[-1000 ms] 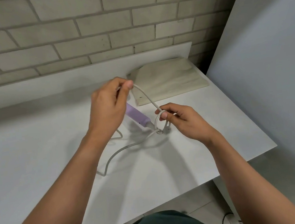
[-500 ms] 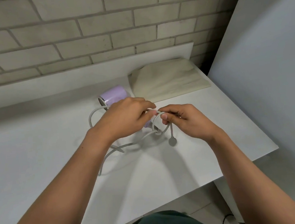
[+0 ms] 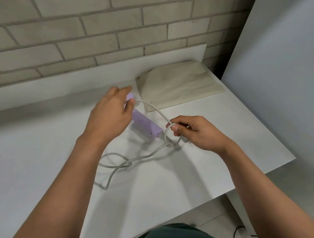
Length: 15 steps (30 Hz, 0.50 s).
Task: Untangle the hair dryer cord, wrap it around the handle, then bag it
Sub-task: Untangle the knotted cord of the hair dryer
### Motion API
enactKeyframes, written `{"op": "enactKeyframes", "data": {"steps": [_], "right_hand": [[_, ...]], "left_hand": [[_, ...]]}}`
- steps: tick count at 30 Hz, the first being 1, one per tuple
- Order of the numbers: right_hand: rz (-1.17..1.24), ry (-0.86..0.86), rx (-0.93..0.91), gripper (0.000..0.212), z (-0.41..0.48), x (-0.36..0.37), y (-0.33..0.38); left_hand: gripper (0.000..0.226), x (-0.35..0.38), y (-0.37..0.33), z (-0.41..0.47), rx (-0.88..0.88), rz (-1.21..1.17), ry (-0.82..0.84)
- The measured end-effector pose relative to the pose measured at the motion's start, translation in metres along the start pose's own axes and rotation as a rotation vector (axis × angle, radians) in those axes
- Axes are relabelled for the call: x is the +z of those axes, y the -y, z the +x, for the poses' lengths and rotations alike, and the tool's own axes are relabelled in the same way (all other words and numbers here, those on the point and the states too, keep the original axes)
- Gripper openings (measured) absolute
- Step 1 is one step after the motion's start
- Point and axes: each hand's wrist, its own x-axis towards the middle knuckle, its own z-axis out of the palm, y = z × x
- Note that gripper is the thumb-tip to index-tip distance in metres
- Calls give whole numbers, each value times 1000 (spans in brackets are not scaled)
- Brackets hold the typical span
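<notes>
A lilac hair dryer (image 3: pixel 146 124) lies on the white table (image 3: pixel 57 151), its handle pointing toward my right hand and its head hidden behind my left hand. My left hand (image 3: pixel 112 114) pinches the pale grey cord (image 3: pixel 151 107) up near the dryer's head. My right hand (image 3: pixel 191 131) grips a loop of the same cord beside the handle's end, with the plug tucked in the palm. More cord (image 3: pixel 118 163) trails in knotted loops across the table to the left. A beige cloth bag (image 3: pixel 177 84) lies flat behind.
A low white ledge (image 3: pixel 68 82) and a brick wall close off the back. A grey panel (image 3: pixel 286 83) stands to the right. The table's right and front edges run close by my right arm. A black cable (image 3: pixel 238 233) lies on the floor.
My left hand has lifted from beside my right hand back up to the dryer's head, drawing a strand of cord taut. The plug no longer hangs below my right hand.
</notes>
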Motion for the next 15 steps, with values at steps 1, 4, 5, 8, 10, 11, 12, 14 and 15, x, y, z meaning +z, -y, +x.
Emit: {"op": "enactKeyframes", "data": {"steps": [1,4,5,8,10,11,12,14,15], "right_hand": [[-15,9,-8,17,1,0,1],[-47,22,-29,16,4,-1,7],[-50,21,-32,16,5,-2,8],[18,-18,-36,17,4,-3,8],[145,-59,-31,18,3,-6,9],[198,-72,-25,18,2,-8,10],[222,-77,-18,18,2,-9,11],[210,-67,-8,19,1,-10,11],[209,-64,-2,18,0,-10,9]], "left_hand": [[45,3,1,-1,90,32,20],[49,19,-2,-7,415,228,96],[46,23,-3,-8,459,253,95],[41,27,-2,-7,434,176,-27],[42,26,0,-6,383,108,-63],[41,26,2,-5,362,71,-60],[40,24,4,-4,343,34,-55],[36,20,10,-1,300,-59,-58],[32,16,13,1,269,-110,-60]]}}
